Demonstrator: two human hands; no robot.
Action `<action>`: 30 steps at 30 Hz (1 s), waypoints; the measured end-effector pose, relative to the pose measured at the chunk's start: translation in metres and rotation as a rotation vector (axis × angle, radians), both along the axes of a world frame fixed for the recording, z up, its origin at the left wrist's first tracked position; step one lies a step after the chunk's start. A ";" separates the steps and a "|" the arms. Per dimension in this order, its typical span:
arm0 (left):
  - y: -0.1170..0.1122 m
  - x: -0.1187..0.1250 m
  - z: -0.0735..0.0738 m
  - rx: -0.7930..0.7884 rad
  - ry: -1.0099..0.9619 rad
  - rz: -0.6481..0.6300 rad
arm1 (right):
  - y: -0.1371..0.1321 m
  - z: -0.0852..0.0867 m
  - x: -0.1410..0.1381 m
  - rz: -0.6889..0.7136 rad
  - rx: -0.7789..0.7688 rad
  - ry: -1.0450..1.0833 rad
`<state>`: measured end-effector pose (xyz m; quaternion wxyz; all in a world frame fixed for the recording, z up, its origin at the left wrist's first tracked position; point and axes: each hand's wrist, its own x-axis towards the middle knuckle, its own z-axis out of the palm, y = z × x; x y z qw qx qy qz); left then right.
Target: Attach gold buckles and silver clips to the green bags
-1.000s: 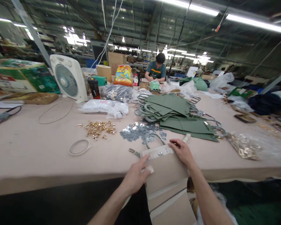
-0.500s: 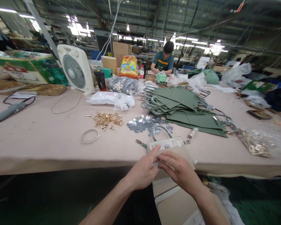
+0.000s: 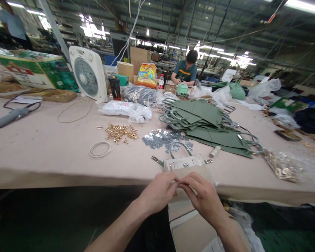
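Note:
My left hand [image 3: 161, 190] and my right hand [image 3: 201, 194] meet fingertip to fingertip in front of me. Both are closed in a pinch, and whatever lies between the fingers is too small to make out. Beneath them a bag piece [image 3: 196, 170] with a beige inner face lies on the table and hangs over its front edge. Small metal fittings [image 3: 186, 164] sit along its pale upper band. A green handle [image 3: 185, 145] loops out beyond it, and a short strap with a metal plate [image 3: 155, 160] sticks out at the left.
Gold-coloured studs [image 3: 120, 133] and thin silvery metal plates [image 3: 160, 139] lie in heaps on the table [image 3: 55, 150]. Stacked green bag pieces [image 3: 199, 113] are to the right, near a small pale roll [image 3: 215, 151]. A fan [image 3: 86, 75] stands at left; a co-worker [image 3: 185, 71] sits opposite.
My left index finger, earlier stretched out over the bag piece, has drawn back into a pinch. A pale strip between my fingers no longer shows clearly. The view has shifted slightly.

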<state>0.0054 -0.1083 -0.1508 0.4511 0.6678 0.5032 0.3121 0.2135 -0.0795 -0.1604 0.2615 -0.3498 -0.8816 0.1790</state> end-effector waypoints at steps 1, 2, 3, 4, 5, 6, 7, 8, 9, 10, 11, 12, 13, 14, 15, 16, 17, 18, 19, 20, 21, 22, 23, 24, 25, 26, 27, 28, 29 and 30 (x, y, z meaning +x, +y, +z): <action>0.001 -0.002 0.001 0.011 0.014 -0.027 | 0.000 0.001 0.001 0.009 -0.028 0.016; 0.002 -0.003 0.002 0.018 0.022 -0.058 | -0.001 0.001 0.003 0.017 -0.050 0.031; 0.002 -0.005 0.003 0.026 0.024 -0.080 | -0.001 0.001 0.004 0.027 -0.070 0.041; 0.003 -0.006 0.003 0.035 0.020 -0.091 | -0.001 0.001 0.005 0.035 -0.086 0.050; 0.003 -0.007 0.004 0.042 0.011 -0.096 | -0.002 0.001 0.005 0.039 -0.097 0.059; 0.003 -0.007 0.004 0.037 -0.008 -0.093 | -0.002 0.000 0.005 0.042 -0.102 0.071; 0.002 -0.006 0.003 0.016 -0.043 -0.085 | -0.004 -0.002 0.005 0.043 -0.095 0.093; 0.002 -0.005 0.003 -0.029 -0.096 -0.075 | -0.005 -0.003 0.004 0.045 -0.071 0.124; 0.001 -0.003 0.001 -0.092 -0.163 -0.061 | -0.008 -0.005 0.004 0.049 -0.032 0.159; 0.001 -0.002 -0.001 -0.167 -0.242 -0.041 | -0.011 -0.008 0.003 0.055 0.015 0.195; 0.002 0.000 -0.003 -0.241 -0.327 -0.011 | -0.015 -0.010 0.003 0.064 0.061 0.228; 0.003 0.001 -0.007 -0.304 -0.410 0.032 | -0.018 -0.012 0.004 0.076 0.096 0.258; 0.004 0.002 -0.011 -0.352 -0.483 0.083 | -0.021 -0.013 0.006 0.091 0.115 0.287; 0.006 0.001 -0.016 -0.383 -0.536 0.135 | -0.022 -0.014 0.008 0.102 0.111 0.312; 0.008 0.001 -0.023 -0.396 -0.563 0.178 | -0.021 -0.015 0.012 0.100 0.089 0.333; 0.011 -0.001 -0.029 -0.392 -0.560 0.202 | -0.017 -0.015 0.017 0.076 0.064 0.355; 0.013 -0.002 -0.037 -0.371 -0.529 0.204 | -0.009 -0.014 0.022 0.030 0.039 0.374; 0.015 -0.002 -0.044 -0.341 -0.480 0.190 | 0.001 -0.014 0.027 -0.033 0.015 0.382; 0.016 -0.003 -0.052 -0.308 -0.418 0.168 | 0.013 -0.013 0.032 -0.102 -0.009 0.378; 0.018 -0.002 -0.059 -0.280 -0.356 0.149 | 0.027 -0.013 0.036 -0.162 -0.033 0.362; 0.019 -0.001 -0.065 -0.261 -0.299 0.138 | 0.042 -0.013 0.040 -0.199 -0.064 0.327; 0.020 0.000 -0.070 -0.251 -0.253 0.140 | 0.055 -0.013 0.042 -0.211 -0.103 0.288; 0.020 0.002 -0.075 -0.250 -0.220 0.146 | 0.068 -0.014 0.042 -0.198 -0.147 0.249; 0.021 0.003 -0.078 -0.253 -0.196 0.153 | 0.078 -0.016 0.042 -0.171 -0.190 0.214; 0.022 0.004 -0.080 -0.257 -0.181 0.156 | 0.087 -0.018 0.040 -0.136 -0.228 0.185; 0.022 0.005 -0.081 -0.259 -0.171 0.156 | 0.094 -0.019 0.038 -0.099 -0.260 0.160; 0.023 0.006 -0.081 -0.259 -0.162 0.154 | 0.099 -0.021 0.036 -0.067 -0.283 0.137; 0.023 0.006 -0.081 -0.261 -0.153 0.152 | 0.102 -0.023 0.033 -0.040 -0.300 0.114; 0.023 0.006 -0.080 -0.261 -0.146 0.152 | 0.105 -0.025 0.031 -0.020 -0.310 0.095; 0.024 0.006 -0.079 -0.259 -0.139 0.156 | 0.107 -0.026 0.030 -0.006 -0.314 0.079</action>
